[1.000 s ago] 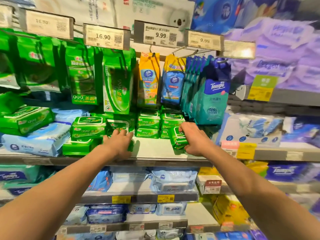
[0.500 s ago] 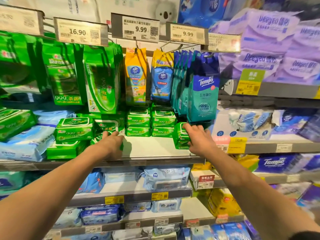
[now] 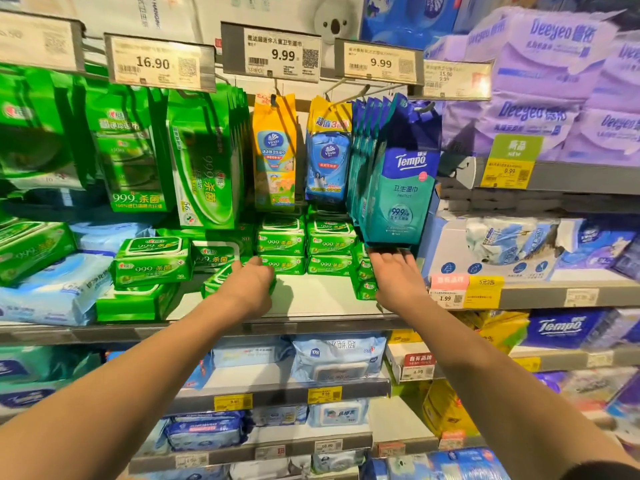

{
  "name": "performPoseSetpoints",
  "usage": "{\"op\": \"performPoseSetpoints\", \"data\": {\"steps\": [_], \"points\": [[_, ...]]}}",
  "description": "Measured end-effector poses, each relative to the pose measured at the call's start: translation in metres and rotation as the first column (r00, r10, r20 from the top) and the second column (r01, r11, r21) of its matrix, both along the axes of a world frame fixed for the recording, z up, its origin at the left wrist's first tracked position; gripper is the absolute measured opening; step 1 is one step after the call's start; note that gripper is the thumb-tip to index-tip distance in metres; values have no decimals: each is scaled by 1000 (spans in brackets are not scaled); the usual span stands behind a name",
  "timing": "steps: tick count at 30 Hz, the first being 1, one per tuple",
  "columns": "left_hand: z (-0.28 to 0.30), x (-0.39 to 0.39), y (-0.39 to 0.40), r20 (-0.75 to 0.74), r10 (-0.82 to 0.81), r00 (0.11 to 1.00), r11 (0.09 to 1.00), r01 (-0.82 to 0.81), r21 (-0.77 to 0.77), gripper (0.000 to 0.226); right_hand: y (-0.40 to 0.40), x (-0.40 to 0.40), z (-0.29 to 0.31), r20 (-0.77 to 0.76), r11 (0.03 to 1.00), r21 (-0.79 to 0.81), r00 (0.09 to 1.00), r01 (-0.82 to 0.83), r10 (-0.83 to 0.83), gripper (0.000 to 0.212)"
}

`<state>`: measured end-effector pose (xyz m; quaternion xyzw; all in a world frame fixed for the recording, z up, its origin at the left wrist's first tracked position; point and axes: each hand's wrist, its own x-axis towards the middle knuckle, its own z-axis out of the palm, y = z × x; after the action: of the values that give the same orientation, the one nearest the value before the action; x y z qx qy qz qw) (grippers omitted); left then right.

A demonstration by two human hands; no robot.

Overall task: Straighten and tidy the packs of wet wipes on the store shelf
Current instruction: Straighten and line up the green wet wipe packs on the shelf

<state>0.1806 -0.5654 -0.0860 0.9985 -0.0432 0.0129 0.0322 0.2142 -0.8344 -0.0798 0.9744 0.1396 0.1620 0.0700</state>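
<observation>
Green packs of wet wipes (image 3: 282,245) stood in low stacks at the far side of a grey shelf (image 3: 311,299), under hanging pouches. The left hand (image 3: 247,289) lay over a tilted green pack (image 3: 216,280) near the shelf's front, its fingers curled down on the pack's far edge. To the right, the right hand (image 3: 394,277) reached with straight, spread fingers against a small stack of green packs (image 3: 363,275), just beneath a hanging teal pouch (image 3: 398,195). Between the two hands the shelf surface showed bare. Further left, more green packs (image 3: 152,259) sat piled beside pale blue packs (image 3: 55,292). Price tags (image 3: 273,51) hung along the rail above.
</observation>
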Motion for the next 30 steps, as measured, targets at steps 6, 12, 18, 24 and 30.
{"op": "performPoseSetpoints", "data": {"steps": [6, 12, 18, 24, 30], "points": [[-4, -5, -27, -48, -125, 991, 990, 127, 53, 54, -2, 3, -3, -3, 1000, 24, 1000, 14, -14, 55], [9, 5, 22, -5, -21, 1000, 999, 21, 24, 67, -1, 3, -5, -10, 999, 42, 1000, 12, -12, 52], [-13, 9, 46, -75, 91, 993, 992, -96, -77, 87, -3, 3, -8, 8, 999, 45, 1000, -6, 6, 55], [-6, 13, 27, -46, 9, 999, 994, -14, -109, 73, -1, -1, -10, -7, 996, 87, 1000, 23, -23, 59], [3, 23, 6, -79, -59, 995, 989, 48, -137, 92, 13, -18, -12, 63, 990, 141, 998, -27, 18, 70]]}}
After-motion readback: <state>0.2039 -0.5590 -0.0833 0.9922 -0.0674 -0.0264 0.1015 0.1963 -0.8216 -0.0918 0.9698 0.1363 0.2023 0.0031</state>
